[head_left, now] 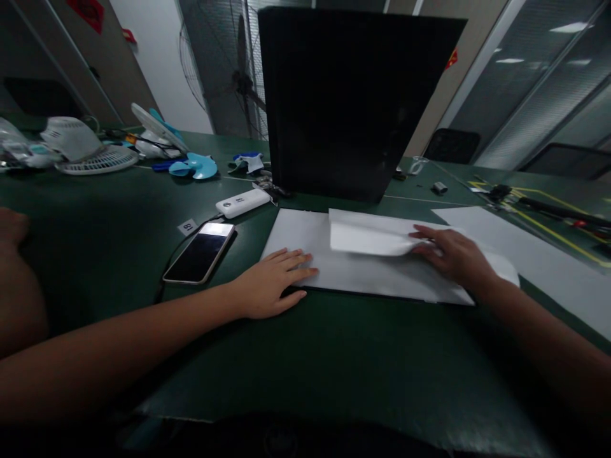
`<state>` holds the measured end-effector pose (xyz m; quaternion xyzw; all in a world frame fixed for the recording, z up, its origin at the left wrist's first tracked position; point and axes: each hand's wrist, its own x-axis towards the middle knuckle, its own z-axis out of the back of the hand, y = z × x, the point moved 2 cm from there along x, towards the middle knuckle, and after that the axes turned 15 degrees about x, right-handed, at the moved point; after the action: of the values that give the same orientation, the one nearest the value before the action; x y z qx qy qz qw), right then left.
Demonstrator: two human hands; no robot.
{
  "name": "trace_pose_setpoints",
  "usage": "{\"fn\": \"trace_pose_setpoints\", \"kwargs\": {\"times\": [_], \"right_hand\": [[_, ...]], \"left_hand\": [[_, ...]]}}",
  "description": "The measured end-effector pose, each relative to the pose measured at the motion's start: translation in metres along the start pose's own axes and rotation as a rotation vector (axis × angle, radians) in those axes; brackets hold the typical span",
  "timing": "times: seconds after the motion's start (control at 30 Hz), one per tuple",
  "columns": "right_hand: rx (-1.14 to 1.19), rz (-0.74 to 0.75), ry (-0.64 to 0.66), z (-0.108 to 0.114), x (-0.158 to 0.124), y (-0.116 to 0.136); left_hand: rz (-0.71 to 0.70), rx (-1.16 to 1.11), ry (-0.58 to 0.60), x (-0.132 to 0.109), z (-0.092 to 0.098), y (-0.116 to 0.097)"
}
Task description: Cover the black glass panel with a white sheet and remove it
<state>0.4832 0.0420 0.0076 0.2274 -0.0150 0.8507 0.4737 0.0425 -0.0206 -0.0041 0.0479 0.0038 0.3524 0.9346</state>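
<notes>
My left hand (277, 284) lies flat with fingers spread on the lower left part of a white surface with a thin black edge (377, 280). My right hand (446, 254) pinches a white sheet of paper (367, 234) near its right part. The sheet is raised and bent over the white surface, and some of it is hidden behind my right hand. Directly behind the white surface stands a tall black panel (358, 105). Left of my left hand, a smartphone (198, 257) rests face up on the green table (334, 362).
A white power bank (242, 203) with a cable lies behind the phone. White fan parts (98, 158) and a blue fan blade (195, 166) are at the back left. Another large white sheet (539, 257) lies at right. Part of another person's arm (16, 292) shows at the left edge.
</notes>
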Motion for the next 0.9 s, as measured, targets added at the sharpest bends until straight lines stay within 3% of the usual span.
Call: {"fn": "trace_pose_setpoints", "kwargs": {"times": [0.07, 0.17, 0.4, 0.53, 0.63, 0.73, 0.83, 0.9], "right_hand": [[0.075, 0.075, 0.168, -0.016, 0.003, 0.017], [0.147, 0.146, 0.293, -0.029, 0.007, 0.034], [0.205, 0.227, 0.325, -0.026, 0.004, 0.047], [0.159, 0.161, 0.286, -0.024, 0.007, 0.041], [0.007, 0.019, 0.120, -0.014, 0.010, 0.021], [-0.211, -0.291, 0.008, 0.002, 0.005, -0.017], [-0.285, -0.679, 0.047, 0.011, -0.012, -0.061], [-0.269, -0.832, 0.117, 0.011, -0.023, -0.085]], "left_hand": [[0.000, 0.010, -0.009, 0.000, 0.000, 0.000], [0.006, 0.035, -0.027, -0.001, 0.003, -0.001], [-0.011, 0.122, -0.071, -0.001, 0.007, -0.008], [-0.041, 0.118, -0.075, -0.001, 0.007, -0.009], [-0.050, 0.064, -0.063, -0.001, 0.007, -0.007], [-0.040, 0.019, -0.027, -0.001, 0.006, -0.005], [-0.035, 0.006, -0.010, -0.002, 0.005, -0.004], [-0.040, 0.003, -0.009, -0.002, 0.004, -0.004]]}}
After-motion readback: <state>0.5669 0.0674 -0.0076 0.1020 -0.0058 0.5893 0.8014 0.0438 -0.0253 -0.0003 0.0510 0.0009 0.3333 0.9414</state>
